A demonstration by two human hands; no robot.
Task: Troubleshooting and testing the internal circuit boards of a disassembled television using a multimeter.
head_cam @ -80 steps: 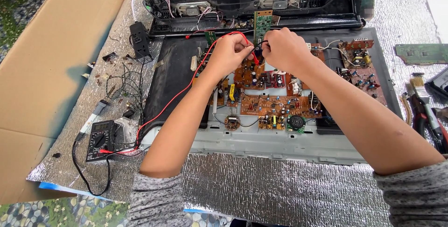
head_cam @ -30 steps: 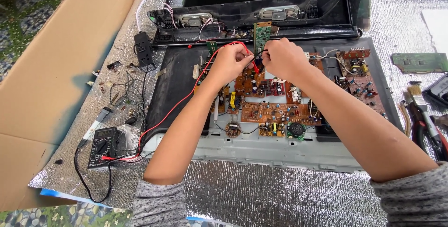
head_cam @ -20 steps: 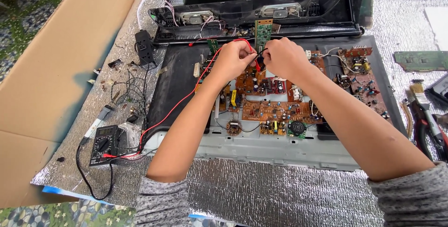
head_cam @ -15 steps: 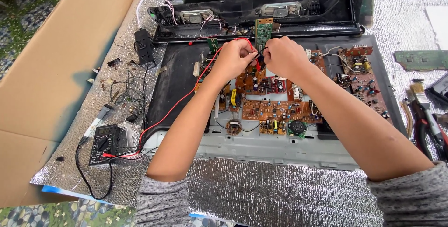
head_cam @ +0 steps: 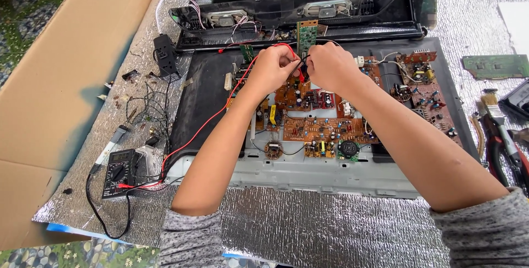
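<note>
Surface: a silver foil mat (head_cam: 330, 229) covers the work area, with flattened brown cardboard (head_cam: 60, 80) along its left edge.
Casing: an opened flat metal tray (head_cam: 308, 171) (the back of a dismantled screen set) holds a brown circuit board (head_cam: 322, 130) in its middle and a second brown board (head_cam: 427, 94) at its right end.
Upper shell: a black plastic cover (head_cam: 286, 12) lies beyond the tray, with two speakers and loose wiring inside it.
Left hand (head_cam: 273, 69): fingers pressed together, pinching the red probe (head_cam: 300, 75) down at the top of the middle board.
Right hand (head_cam: 330, 67): curled closed just beside the left, seemingly on a black probe, which is mostly hidden.
Meter: a black meter (head_cam: 119, 172) lies on the mat at left, well apart from the hands; its red lead (head_cam: 215, 116) runs up to the left hand.
Right edge: pliers (head_cam: 504, 147), a brush (head_cam: 490, 105) and a green board (head_cam: 496, 66) lie on the mat.
</note>
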